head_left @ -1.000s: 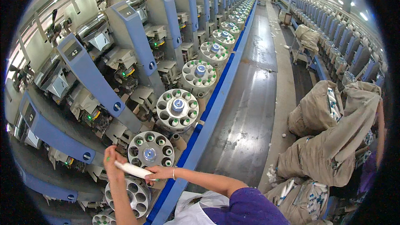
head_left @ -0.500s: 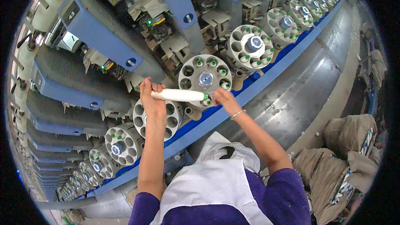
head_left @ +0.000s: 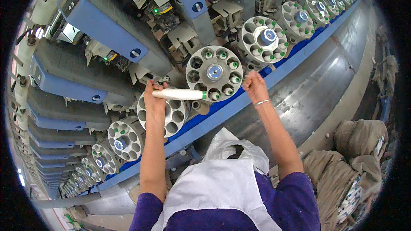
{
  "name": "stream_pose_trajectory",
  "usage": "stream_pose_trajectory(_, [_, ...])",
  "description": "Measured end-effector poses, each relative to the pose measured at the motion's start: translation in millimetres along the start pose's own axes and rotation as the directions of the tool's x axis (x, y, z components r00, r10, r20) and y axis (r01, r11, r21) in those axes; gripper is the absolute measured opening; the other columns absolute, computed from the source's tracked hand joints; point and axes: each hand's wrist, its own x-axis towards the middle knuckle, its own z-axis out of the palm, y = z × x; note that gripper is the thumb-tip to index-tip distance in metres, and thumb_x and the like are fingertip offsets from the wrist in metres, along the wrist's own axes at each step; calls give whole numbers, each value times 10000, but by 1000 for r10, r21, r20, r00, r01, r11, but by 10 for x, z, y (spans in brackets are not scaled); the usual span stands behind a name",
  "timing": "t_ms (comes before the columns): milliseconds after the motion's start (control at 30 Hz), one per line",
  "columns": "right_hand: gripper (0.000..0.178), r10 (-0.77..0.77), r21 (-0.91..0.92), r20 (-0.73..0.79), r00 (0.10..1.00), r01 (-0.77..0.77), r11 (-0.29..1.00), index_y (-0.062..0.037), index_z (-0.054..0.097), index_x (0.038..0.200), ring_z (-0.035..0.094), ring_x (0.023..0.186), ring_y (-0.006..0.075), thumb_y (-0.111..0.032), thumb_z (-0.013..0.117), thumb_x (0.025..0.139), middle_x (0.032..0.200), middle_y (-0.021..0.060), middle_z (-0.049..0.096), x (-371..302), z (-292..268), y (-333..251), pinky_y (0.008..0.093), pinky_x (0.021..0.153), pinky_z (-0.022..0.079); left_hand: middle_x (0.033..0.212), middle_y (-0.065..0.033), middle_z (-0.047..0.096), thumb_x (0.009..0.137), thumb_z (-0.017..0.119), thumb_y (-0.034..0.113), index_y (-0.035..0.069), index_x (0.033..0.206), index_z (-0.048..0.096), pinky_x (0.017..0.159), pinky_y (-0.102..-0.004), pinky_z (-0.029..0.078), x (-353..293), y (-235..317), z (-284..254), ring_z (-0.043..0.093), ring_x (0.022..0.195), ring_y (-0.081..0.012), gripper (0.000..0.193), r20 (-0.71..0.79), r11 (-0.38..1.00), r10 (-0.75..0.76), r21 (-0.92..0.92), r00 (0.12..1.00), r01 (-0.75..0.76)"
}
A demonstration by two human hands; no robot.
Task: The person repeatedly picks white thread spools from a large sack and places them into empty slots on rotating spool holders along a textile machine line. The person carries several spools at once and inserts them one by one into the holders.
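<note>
My left hand is closed round one end of a white yarn bobbin, which lies level with its green tip toward the right. Off to the right, my right hand is raised with its fingers drawn together, apart from the bobbin. Whatever those fingers pinch, if anything, is too small to see. Just beyond the bobbin's tip is a round magazine with a blue hub. Several green-tipped bobbins stand in its pockets, while a few pockets at its left look dark. Another magazine, partly behind my left wrist, shows hollow pockets.
More round magazines line the machine row to both sides. A blue rail runs diagonally below them, beside a shiny metal surface. Brown cloth sacks holding bobbins stand at the lower right. Grey-blue machine housings rise at the left.
My right hand has pulled away from the bobbin's green tip, up and to the right. My left hand keeps the bobbin nearly in place. The whole view has shifted slightly.
</note>
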Motion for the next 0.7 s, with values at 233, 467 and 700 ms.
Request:
stream_pose_trajectory(233, [232, -11, -543, 143, 990, 88, 835, -95, 451, 777, 336, 495, 44, -218, 467, 973, 612, -51, 368, 201, 308, -226, 207, 433, 261, 702, -6, 467, 890, 605, 155, 74, 907, 533, 651, -314, 439, 192, -618, 86, 469, 630, -146, 109, 2, 935, 321, 157, 947, -318])
stream_pose_trajectory(467, [276, 91, -760, 544, 834, 444, 475, -8, 549, 821, 553, 571, 212, -265, 519, 918, 672, 104, 586, 378, 1361, -186, 328, 565, 435, 1185, -74, 513, 903, 592, 301, 62, 1087, 619, 952, -312, 362, -46, -1078, 354, 485, 1098, -181, 303, 366, 664, 200, 631, 909, -401])
stream_pose_trajectory(700, [300, -40, -659, 697, 716, 661, 358, -17, 556, 820, 577, 647, 334, -303, 528, 904, 707, 143, 596, 620, 1875, -361, 384, 597, 447, 1196, -129, 551, 912, 274, 635, 39, 963, 602, 1070, -456, 230, -338, -642, 844, 434, 1186, -261, 682, 645, 912, -154, 384, 749, -143])
